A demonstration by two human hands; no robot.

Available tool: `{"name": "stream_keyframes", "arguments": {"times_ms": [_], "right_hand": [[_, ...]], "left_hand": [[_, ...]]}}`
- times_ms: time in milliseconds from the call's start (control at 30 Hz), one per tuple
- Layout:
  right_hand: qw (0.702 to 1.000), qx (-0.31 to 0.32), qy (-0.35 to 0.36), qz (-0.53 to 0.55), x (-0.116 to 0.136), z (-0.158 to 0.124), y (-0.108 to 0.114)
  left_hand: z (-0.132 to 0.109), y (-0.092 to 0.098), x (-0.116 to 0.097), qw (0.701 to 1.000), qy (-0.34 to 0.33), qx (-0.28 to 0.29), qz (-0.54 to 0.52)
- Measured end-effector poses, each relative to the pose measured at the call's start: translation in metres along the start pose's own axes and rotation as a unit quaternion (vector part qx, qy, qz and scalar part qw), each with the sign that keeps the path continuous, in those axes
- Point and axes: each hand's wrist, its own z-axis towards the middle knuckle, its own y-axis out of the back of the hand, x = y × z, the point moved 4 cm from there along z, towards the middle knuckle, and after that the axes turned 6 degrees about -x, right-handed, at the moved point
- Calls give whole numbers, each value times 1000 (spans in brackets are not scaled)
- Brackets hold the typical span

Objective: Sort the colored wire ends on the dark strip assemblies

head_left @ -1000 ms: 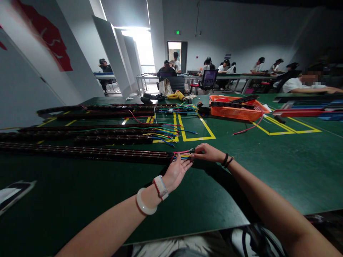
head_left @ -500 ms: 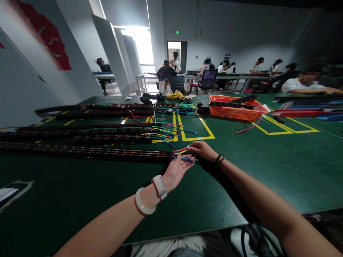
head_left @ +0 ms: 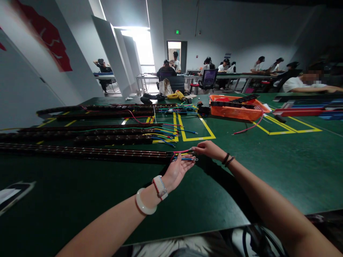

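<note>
A long dark strip bundle point(head_left: 107, 151) lies across the green table, with red, yellow and blue wires coming out of its right end. My left hand point(head_left: 175, 173) is palm up under these wires, fingers stretched out. The blue wire point(head_left: 187, 159) runs across its fingers, under the thumb, and its metal ring terminal sticks out past the fingertips. My right hand point(head_left: 207, 148) pinches the red wire point(head_left: 183, 151) at its terminal end; the fingertips partly cover that end. A yellow wire point(head_left: 182, 154) lies between the red and blue ones.
More wired strips point(head_left: 112, 138) lie behind. Farther back are a yellow heat gun point(head_left: 175, 95) and an orange basket point(head_left: 235, 112) holding dark strips. Yellow tape point(head_left: 199, 138) marks the table. Blurred red and blue strips point(head_left: 308, 107) lie right, near a seated person point(head_left: 294, 84).
My right hand has shifted slightly right and down, its fingers still at the red wire's end. My left hand has stayed nearly where it was.
</note>
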Motion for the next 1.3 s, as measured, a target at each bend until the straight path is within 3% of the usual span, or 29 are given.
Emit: {"name": "stream_keyframes", "arguments": {"times_ms": [67,233,333,533,700,833,1000,1100,1200,1300], "right_hand": [[999,39,-22,10,1,-3,3],[975,209,-19,72,12,-13,-8],[968,231,-11,95,16,-14,-13],[982,163,-30,89,14,-10,-12],[989,117,-66,57,11,-9,-15],[986,113,-111,55,8,-10,-23],[986,105,-127,33,5,-10,-24],[992,76,-89,-52,5,-8,-11],[994,-23,2,-103,20,-5,3],[982,-111,103,-114,46,-6,1]], "left_hand": [[0,0,0,1000,-1,-5,0],[-2,-1,-2,1000,0,-14,-2],[-2,-1,-2,1000,1,-13,0],[-3,-1,3,999,30,-4,43],[-11,-9,8,976,1,56,209],[-15,-15,13,946,-15,99,308],[-20,-17,14,933,-22,141,330],[-23,-20,12,927,-32,165,337],[-27,-25,10,917,-43,177,355],[-34,-30,9,905,-59,189,378]]}}
